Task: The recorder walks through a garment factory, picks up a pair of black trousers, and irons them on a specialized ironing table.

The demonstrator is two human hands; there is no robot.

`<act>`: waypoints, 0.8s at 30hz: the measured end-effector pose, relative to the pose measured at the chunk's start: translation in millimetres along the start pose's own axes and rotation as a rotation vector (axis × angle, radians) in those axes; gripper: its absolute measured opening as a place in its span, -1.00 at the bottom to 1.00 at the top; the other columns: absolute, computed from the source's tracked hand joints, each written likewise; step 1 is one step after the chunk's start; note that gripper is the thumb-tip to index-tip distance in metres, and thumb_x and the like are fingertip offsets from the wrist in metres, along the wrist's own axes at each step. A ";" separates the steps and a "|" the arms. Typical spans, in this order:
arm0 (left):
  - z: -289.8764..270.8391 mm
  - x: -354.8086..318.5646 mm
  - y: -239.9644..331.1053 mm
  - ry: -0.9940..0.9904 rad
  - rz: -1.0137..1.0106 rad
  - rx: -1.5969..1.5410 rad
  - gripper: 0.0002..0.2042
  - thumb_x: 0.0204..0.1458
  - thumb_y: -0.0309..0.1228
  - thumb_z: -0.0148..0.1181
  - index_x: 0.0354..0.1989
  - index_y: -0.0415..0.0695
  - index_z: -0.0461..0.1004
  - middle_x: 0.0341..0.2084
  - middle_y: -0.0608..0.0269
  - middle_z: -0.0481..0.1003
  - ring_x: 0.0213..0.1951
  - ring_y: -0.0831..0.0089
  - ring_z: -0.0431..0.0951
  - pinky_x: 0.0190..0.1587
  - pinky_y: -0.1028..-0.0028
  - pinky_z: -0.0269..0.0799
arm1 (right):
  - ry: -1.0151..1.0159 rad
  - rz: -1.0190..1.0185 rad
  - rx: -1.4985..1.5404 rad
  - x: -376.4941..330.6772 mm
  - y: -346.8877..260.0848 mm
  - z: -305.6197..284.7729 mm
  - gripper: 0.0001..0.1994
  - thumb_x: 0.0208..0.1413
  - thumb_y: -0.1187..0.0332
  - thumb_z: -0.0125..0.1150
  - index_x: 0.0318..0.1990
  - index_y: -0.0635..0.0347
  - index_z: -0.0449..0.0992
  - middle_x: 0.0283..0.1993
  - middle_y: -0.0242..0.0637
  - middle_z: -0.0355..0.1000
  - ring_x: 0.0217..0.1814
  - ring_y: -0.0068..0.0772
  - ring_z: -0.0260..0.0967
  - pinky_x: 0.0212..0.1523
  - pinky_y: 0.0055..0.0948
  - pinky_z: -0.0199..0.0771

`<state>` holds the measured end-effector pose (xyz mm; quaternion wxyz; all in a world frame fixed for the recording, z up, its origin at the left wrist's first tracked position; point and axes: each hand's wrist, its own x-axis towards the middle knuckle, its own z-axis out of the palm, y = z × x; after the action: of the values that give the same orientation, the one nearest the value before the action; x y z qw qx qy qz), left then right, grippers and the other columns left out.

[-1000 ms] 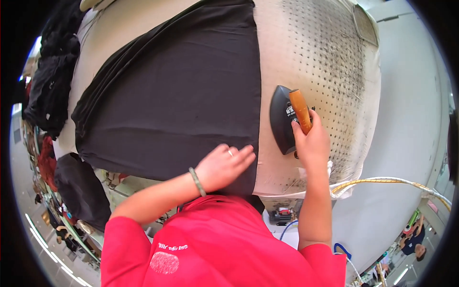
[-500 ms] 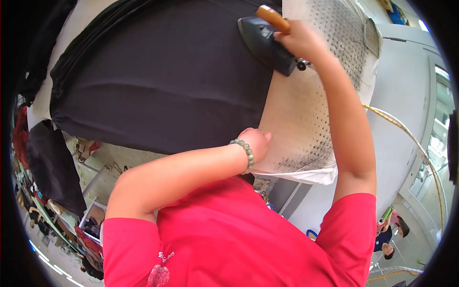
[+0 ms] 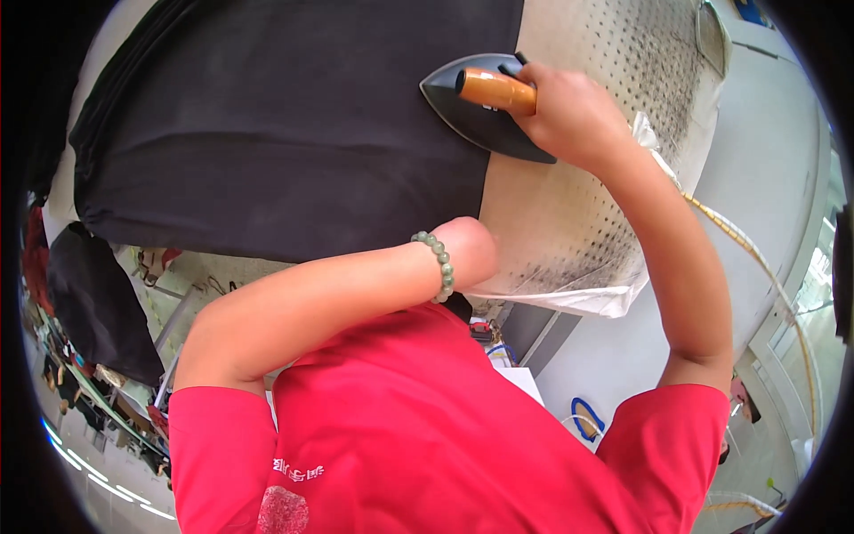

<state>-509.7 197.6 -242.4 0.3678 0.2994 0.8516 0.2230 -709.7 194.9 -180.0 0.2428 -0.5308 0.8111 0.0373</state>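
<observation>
My right hand (image 3: 574, 111) is closed round the orange-brown handle of an iron (image 3: 485, 129). The iron's dark, pointed soleplate aims left and lies across the right edge of a wide black cloth (image 3: 294, 116). Light creases run across the cloth, and its far left edge is bunched. Wearing a green bead bracelet (image 3: 440, 267), my left hand (image 3: 467, 249) rests curled at the cloth's near right corner. Its fingers are turned under, so what they hold is hidden.
The cloth lies on a pale ironing board (image 3: 569, 205) with rows of holes and dark stains. A yellow-and-white hose (image 3: 738, 236) runs down at the right. Black fabric (image 3: 93, 303) hangs at the left. A white cover (image 3: 614, 303) drapes over the board's near edge.
The iron has moved slightly left and nearer, turning so its tip points more to the left. My left hand stays by the cloth's corner, its fingers now curled further under.
</observation>
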 end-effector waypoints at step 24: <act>61.5 -19.5 9.5 0.757 -0.300 -0.032 -0.12 0.02 0.10 0.09 0.39 -0.28 0.05 0.43 -0.01 -0.03 0.47 0.05 -0.15 0.47 0.11 -0.29 | 0.695 0.105 -0.026 -49.2 -18.6 19.0 -0.50 0.06 0.21 0.31 0.13 0.17 0.39 -0.16 -0.08 0.50 -0.11 0.01 0.46 -0.15 -0.16 0.46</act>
<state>-449.0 201.1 -265.9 0.0614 0.0628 0.9576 0.2745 -670.9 234.3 -171.6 -0.0568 -0.4724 0.8709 -0.1232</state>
